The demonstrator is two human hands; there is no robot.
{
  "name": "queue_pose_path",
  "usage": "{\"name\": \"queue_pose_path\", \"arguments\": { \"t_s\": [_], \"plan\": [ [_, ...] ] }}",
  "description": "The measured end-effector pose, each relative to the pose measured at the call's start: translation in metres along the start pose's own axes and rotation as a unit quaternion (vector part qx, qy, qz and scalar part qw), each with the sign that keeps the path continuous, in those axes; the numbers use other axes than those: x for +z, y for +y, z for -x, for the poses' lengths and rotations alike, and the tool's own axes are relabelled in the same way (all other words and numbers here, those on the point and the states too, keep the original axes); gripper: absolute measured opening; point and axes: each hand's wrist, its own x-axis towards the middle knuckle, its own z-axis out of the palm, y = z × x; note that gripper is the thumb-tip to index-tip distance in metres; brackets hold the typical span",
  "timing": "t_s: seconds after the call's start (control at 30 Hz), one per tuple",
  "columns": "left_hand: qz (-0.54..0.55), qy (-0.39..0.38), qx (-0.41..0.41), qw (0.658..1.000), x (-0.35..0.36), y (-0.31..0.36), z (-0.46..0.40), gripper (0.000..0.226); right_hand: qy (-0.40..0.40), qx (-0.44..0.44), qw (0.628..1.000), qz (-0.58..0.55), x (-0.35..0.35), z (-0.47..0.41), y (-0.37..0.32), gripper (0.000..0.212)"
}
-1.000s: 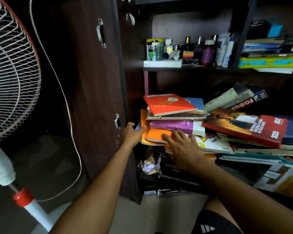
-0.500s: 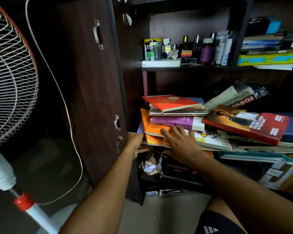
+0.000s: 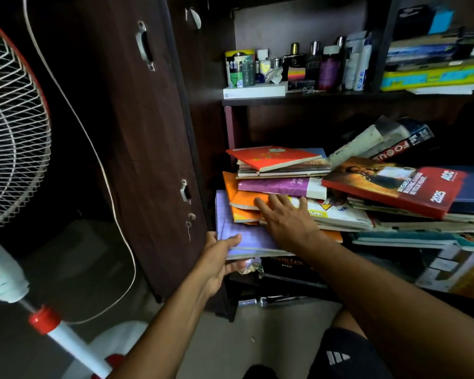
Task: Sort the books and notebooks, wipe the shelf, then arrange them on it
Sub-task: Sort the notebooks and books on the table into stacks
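Slide purple notebook [image 3: 244, 236], pinched by left hand [image 3: 219, 258], out slowly; keep right hand [image 3: 285, 217], fingers flat and released, pressing orange notebooks [image 3: 241, 203].

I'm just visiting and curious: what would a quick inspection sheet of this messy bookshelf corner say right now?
Surface: dark wooden middle shelf, mostly hidden under books.
Job's things: lavender grid-covered notebook sticking out at the bottom of the left pile; orange notebooks, purple book and red-orange book stacked above; red 2025 book tilted on the right pile.
Clutter: perfume bottles and boxes on the upper shelf; crumpled paper below.
Hands: left hand pinches the lavender notebook's edge; right hand lies flat on the pile.
Cables: white cord hanging before the cupboard door.
Surroundings: white standing fan on the left; dark wooden cupboard door.
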Motion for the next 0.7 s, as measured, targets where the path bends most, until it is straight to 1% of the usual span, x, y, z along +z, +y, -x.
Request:
{"name": "queue_pose_path", "arguments": {
  "t_s": [0.03,0.07,0.1,0.13,0.17,0.2,0.23,0.27,0.33,0.37,0.4,0.47,0.53,0.63,0.7],
  "plan": [
    [0.015,-0.011,-0.015,1.0,-0.006,-0.006,0.009,0.054,0.0,0.005,1.0,-0.002,0.003,0.002,-0.002,0.054],
    [0.03,-0.018,-0.037,0.999,-0.01,-0.009,0.015,0.069,0.0,0.014,1.0,-0.004,0.004,0.003,-0.003,0.055],
    [0.041,-0.029,-0.058,0.997,-0.013,-0.007,0.017,0.077,0.0,0.023,1.0,-0.005,0.006,0.006,-0.005,0.056],
    [0.041,-0.042,-0.076,0.995,-0.013,-0.002,0.019,0.072,0.002,0.028,1.0,-0.004,0.009,0.009,-0.007,0.058],
    [0.031,-0.05,-0.087,0.994,-0.012,0.005,0.016,0.059,0.007,0.027,1.0,-0.006,0.01,0.013,-0.009,0.061],
    [0.022,-0.062,-0.087,0.994,-0.009,0.011,0.017,0.046,0.014,0.016,1.0,-0.007,0.011,0.019,-0.011,0.063],
    [0.01,-0.063,-0.079,0.995,-0.006,0.016,0.016,0.041,0.03,-0.009,0.999,-0.01,0.013,0.025,-0.011,0.064],
    [0.008,-0.055,-0.063,0.997,-0.004,0.017,0.014,0.043,0.048,-0.044,0.998,-0.011,0.015,0.03,-0.011,0.064],
    [-0.005,-0.018,-0.026,0.999,-0.003,0.011,0.007,0.065,0.057,-0.087,0.995,-0.005,0.016,0.038,-0.009,0.059],
    [-0.013,-0.002,-0.016,1.0,-0.005,0.006,0.002,0.073,0.043,-0.087,0.995,-0.016,0.015,0.039,-0.007,0.057],
    [-0.013,0.003,-0.006,1.0,-0.004,0.005,0.004,0.069,0.025,-0.075,0.996,-0.035,0.012,0.038,-0.007,0.055],
    [-0.004,0.003,0.008,1.0,-0.004,0.005,0.016,0.044,-0.023,-0.05,0.997,-0.056,0.005,0.034,-0.007,0.055],
    [0.005,0.001,0.015,1.0,-0.014,0.007,0.033,0.031,-0.057,-0.043,0.996,-0.05,-0.003,0.029,-0.01,0.056],
    [-0.009,0.021,0.022,0.999,-0.05,0.008,0.064,0.032,-0.122,-0.031,0.991,-0.054,-0.014,0.03,-0.017,0.064],
    [-0.021,0.041,0.036,0.998,-0.079,0.012,0.084,0.034,-0.132,-0.02,0.988,-0.081,-0.019,0.036,-0.023,0.063]
  ]
}}
